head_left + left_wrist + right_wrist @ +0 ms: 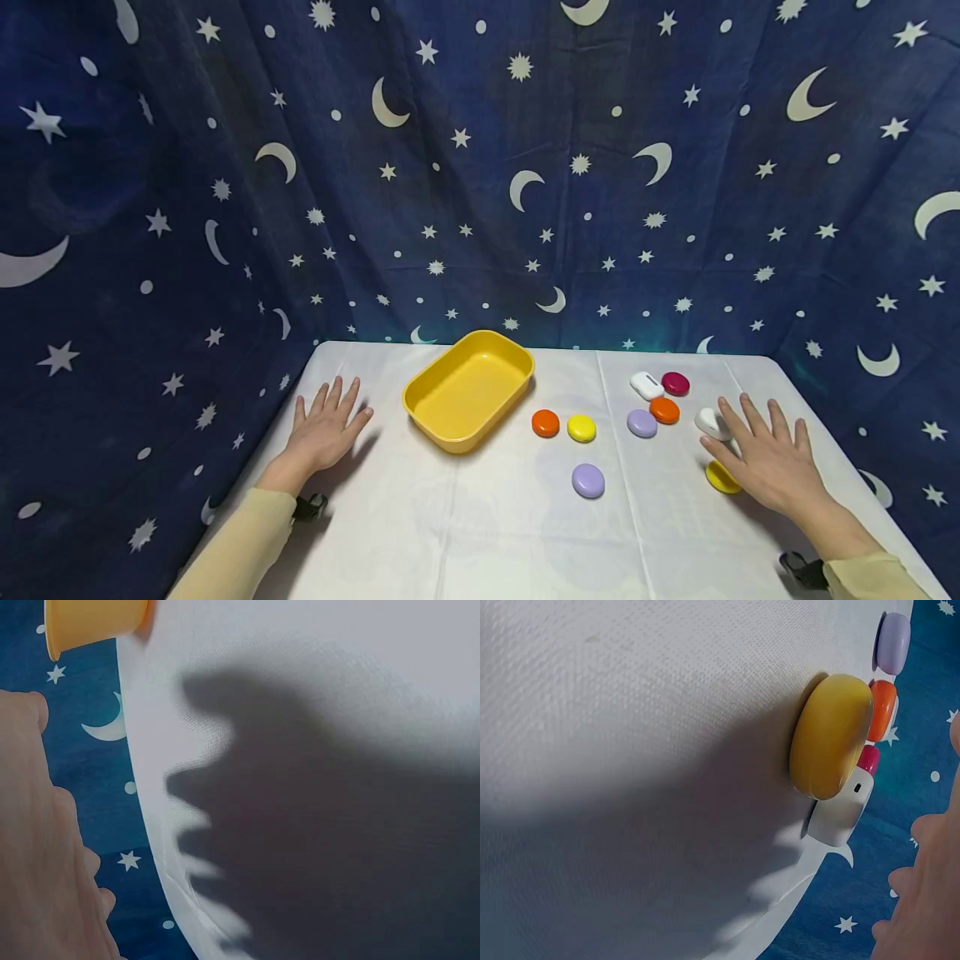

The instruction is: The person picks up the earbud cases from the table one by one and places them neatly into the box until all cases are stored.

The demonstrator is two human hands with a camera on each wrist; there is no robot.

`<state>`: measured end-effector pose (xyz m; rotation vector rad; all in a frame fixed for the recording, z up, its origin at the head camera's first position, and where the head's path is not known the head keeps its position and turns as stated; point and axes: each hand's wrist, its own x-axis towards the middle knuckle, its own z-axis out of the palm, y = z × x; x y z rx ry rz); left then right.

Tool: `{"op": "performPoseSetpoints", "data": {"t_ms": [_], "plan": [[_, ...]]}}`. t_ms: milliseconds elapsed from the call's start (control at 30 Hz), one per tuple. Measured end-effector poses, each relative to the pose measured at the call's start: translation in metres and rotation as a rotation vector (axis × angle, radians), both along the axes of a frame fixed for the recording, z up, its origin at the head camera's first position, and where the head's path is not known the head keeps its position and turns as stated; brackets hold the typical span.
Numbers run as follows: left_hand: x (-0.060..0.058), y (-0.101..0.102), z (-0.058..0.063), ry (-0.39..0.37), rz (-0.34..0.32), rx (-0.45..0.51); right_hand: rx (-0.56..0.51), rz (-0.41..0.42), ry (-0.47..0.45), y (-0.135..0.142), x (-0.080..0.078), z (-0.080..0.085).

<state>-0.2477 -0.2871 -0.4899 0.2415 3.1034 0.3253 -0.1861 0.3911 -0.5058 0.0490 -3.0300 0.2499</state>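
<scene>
My left hand (322,429) is held above the table's left side, fingers straight and spread, holding nothing. To its right sits a yellow tray (465,392), bare inside. Over the right side hovers my right hand (772,458), also spread and holding nothing. Beneath its thumb lies a glossy yellow disc (723,479), partly hidden; a white rounded piece (708,423) shows beside the fingers. In the right wrist view, the yellow disc (831,739) stands clear of the hand (930,900). The left wrist view shows the left hand (45,840) apart from the tray (94,626).
Right of the tray lie an orange-red disc (545,423), a yellow disc (582,428) and a lavender disc (588,481). Farther right cluster another lavender disc (642,423), an orange disc (664,410), a dark red disc (676,384) and a white slotted piece (647,386). Starry cloth (480,208) hangs behind.
</scene>
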Motion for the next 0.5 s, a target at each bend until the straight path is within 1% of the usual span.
{"op": "performPoseSetpoints", "data": {"t_ms": [133,300,500], "plan": [[0.0002,0.0006,0.0,-0.009,0.0,0.002,-0.001,0.0,-0.002,-0.0004,0.0003,0.0],[0.0001,0.0005,0.0014,0.0,0.0,0.003,0.002,0.007,0.01,-0.001,-0.0002,-0.0009],[-0.0043,-0.0001,0.0051,0.005,-0.009,-0.008,0.007,0.011,0.03,-0.0015,-0.0006,-0.0005]]}}
